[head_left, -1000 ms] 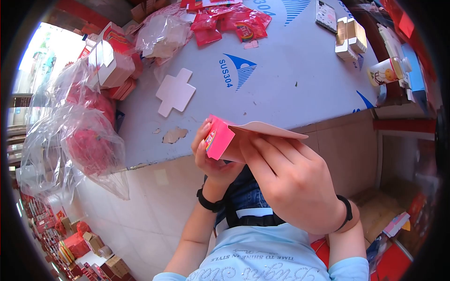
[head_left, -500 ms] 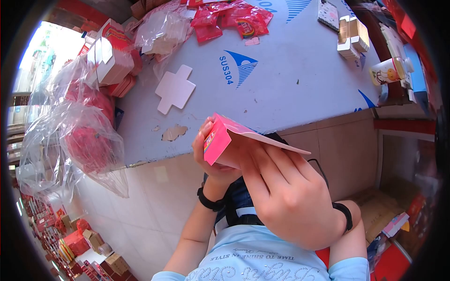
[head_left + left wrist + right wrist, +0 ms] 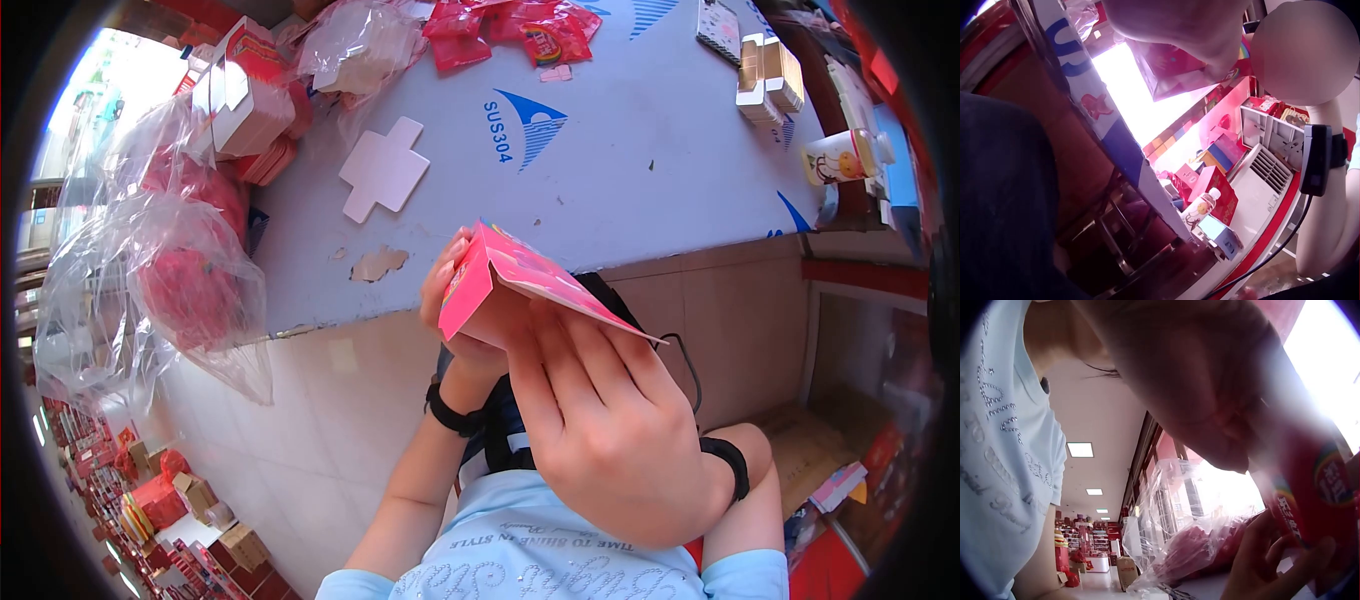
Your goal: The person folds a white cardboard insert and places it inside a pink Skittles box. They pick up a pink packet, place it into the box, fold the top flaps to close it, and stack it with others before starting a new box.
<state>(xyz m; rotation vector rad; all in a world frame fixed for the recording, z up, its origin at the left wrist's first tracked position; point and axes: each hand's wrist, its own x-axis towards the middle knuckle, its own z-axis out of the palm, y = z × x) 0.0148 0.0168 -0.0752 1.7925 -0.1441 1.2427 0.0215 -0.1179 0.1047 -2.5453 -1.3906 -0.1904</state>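
A pink carton (image 3: 468, 298) with a rainbow logo is held at chest height before the table's front edge. My left hand (image 3: 450, 285) grips its far left side, fingers curled round the wall. In the left wrist view the left hand (image 3: 1179, 25) covers part of the pink carton (image 3: 1169, 69). My right hand (image 3: 615, 430) has its fingers extended into the carton's open end, under the raised long flap (image 3: 570, 280); the fingertips are hidden inside. The right wrist view shows the carton's red printed face (image 3: 1329, 481) with left fingers (image 3: 1297, 569) against it.
A white cross-shaped card (image 3: 386, 170) lies on the blue-grey table (image 3: 600, 200). Red packets (image 3: 510, 35) lie at the back; clear plastic bags (image 3: 190, 270) hang over the left edge. White boxes (image 3: 255, 110) stand at back left. Small cartons (image 3: 770, 80) and a cup (image 3: 838, 158) stand right.
The carton has tilted, so its long flap slopes down more to the right and its printed outer face shows. The right hand has moved slightly lower, its fingers still inside.
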